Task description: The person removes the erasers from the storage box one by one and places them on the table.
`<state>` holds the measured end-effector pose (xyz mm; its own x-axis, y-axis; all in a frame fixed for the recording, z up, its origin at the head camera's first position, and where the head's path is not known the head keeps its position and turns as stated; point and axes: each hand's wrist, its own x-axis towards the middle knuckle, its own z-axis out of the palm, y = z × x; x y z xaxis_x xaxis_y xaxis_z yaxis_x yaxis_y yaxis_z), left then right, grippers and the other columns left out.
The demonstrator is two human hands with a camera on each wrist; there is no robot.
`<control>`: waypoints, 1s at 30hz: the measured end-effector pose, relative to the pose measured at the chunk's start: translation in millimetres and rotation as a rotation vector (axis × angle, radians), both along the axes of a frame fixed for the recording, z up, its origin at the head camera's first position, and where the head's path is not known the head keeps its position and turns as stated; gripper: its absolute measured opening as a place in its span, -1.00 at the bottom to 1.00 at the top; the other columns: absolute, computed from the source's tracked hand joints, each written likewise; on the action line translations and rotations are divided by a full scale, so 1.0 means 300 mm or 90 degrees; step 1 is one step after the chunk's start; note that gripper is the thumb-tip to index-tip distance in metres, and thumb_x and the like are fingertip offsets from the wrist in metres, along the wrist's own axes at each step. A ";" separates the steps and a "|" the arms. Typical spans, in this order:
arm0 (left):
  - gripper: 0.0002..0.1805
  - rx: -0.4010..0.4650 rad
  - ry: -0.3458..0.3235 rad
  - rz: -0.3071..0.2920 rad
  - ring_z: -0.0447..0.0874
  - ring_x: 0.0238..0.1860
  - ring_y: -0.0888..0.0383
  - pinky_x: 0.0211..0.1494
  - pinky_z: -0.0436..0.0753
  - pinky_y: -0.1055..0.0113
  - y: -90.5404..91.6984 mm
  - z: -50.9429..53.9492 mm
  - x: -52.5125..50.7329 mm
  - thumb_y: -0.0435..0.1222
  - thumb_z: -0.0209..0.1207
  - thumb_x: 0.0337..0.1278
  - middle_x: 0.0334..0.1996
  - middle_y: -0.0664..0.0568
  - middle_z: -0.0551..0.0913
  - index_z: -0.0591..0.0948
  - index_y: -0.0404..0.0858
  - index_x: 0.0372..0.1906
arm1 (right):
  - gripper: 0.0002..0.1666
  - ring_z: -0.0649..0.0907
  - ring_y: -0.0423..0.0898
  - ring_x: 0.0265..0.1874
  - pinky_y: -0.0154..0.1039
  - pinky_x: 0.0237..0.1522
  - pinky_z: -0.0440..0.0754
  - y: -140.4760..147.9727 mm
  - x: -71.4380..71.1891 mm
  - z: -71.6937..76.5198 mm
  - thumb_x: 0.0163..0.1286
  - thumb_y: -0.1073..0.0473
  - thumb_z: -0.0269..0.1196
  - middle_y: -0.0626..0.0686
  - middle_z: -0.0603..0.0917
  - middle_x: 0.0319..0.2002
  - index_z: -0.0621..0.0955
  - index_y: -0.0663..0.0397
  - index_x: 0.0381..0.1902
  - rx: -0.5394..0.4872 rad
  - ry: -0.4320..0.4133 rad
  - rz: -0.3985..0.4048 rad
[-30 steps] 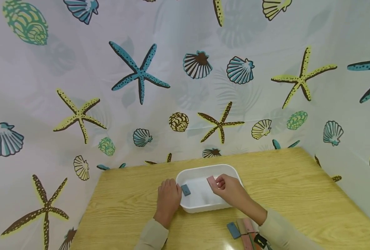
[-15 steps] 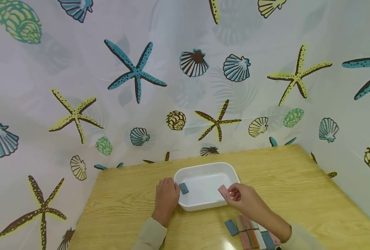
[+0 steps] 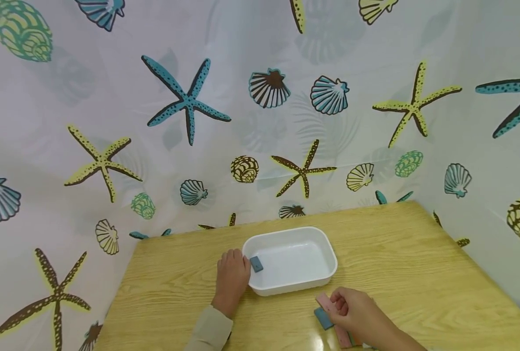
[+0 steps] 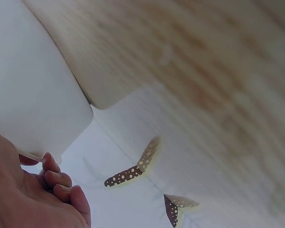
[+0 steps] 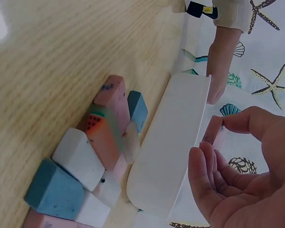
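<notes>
My left hand [image 3: 232, 275] pinches the left rim of a white plastic tray [image 3: 290, 288], thumb and fingers on either side of it in the left wrist view. A blue eraser [image 3: 256, 264] lies inside the tray by its left wall. Between the thumb and fingertips of my right hand [image 3: 360, 314] is a pink eraser [image 3: 326, 302], held in front of the tray's right end, above other erasers. Just below it a blue eraser [image 3: 323, 319] lies on the table. My right hand hides much of that group in the head view.
In the right wrist view, several erasers lie packed together on the table: a pink one [image 5: 113, 102], an orange one [image 5: 104, 140], a white one [image 5: 79, 154] and a blue one [image 5: 54, 190]. A shell-and-starfish cloth [image 3: 225, 161] hangs behind the wooden table [image 3: 163, 282].
My right hand has moved from above the tray toward me, over the grouped erasers, with the pink eraser still pinched. My left hand has stayed on the tray rim.
</notes>
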<state>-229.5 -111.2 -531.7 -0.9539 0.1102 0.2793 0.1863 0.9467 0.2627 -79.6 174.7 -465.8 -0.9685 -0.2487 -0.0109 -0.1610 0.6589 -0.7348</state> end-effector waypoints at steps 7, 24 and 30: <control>-0.75 0.010 -0.005 0.002 0.26 -0.37 0.07 -0.29 0.29 0.22 -0.002 -0.009 -0.001 -0.18 -0.03 0.27 -0.42 0.00 0.37 0.46 -0.33 -0.25 | -0.83 0.47 -0.34 -0.60 -0.26 -0.38 0.50 -0.017 0.048 -0.037 0.16 0.13 0.28 -0.16 0.49 -0.54 0.51 0.06 -0.40 0.026 -0.010 0.011; -0.75 0.008 -0.005 0.007 0.26 -0.36 0.07 -0.28 0.28 0.23 -0.001 -0.004 0.000 -0.18 -0.03 0.28 -0.41 0.00 0.37 0.45 -0.32 -0.22 | -0.65 0.47 -0.10 -0.66 -0.21 -0.59 0.42 -0.078 0.076 -0.123 0.20 0.03 0.29 -0.01 0.45 -0.64 0.43 0.14 -0.53 0.073 -0.190 -0.017; -0.75 0.007 -0.001 0.008 0.26 -0.36 0.07 -0.28 0.28 0.24 0.002 0.001 0.003 -0.18 -0.03 0.28 -0.41 0.00 0.37 0.46 -0.31 -0.23 | -0.70 0.50 -0.04 -0.64 -0.13 -0.58 0.45 -0.095 0.067 -0.139 0.10 0.17 0.33 0.06 0.45 -0.62 0.46 0.27 -0.44 0.126 -0.172 -0.045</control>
<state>-228.5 -110.6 -531.4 -0.9556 0.0957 0.2786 0.1744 0.9461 0.2730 -59.7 146.2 -507.5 -0.9385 -0.1491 -0.3116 0.0733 0.7955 -0.6014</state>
